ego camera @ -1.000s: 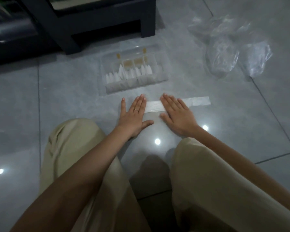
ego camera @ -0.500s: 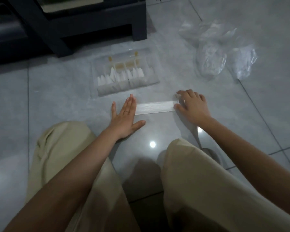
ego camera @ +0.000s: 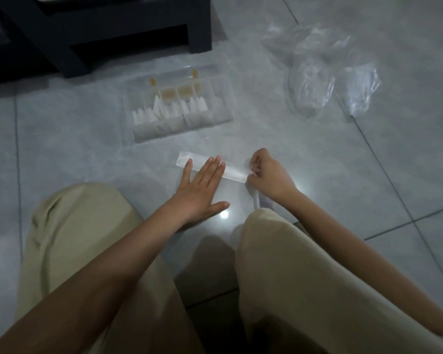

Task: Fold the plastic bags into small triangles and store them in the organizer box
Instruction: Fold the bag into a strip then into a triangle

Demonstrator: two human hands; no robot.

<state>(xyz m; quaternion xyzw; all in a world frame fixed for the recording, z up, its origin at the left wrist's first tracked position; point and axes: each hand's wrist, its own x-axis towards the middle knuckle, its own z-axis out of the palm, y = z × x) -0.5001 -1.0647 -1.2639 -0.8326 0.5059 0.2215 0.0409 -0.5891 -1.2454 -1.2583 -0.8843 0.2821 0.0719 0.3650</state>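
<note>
folded strip (ego camera: 234, 172): long, narrow, whitish band, flat, just before the organizer box (ego camera: 182, 130); left hand (ego camera: 202, 186) flat across it, right hand (ego camera: 269, 175) pinching its right end
organizer box: clear, compartmented; white folded triangles (ego camera: 161, 109) upright inside
loose bags (ego camera: 315, 83): crumpled clear heap, well right of the box

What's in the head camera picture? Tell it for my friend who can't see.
A person sitting on the floor presses the left hand flat on a folded bag strip while the right hand pinches its right end. Beyond lie an organizer box holding folded triangles and loose plastic bags.
</note>
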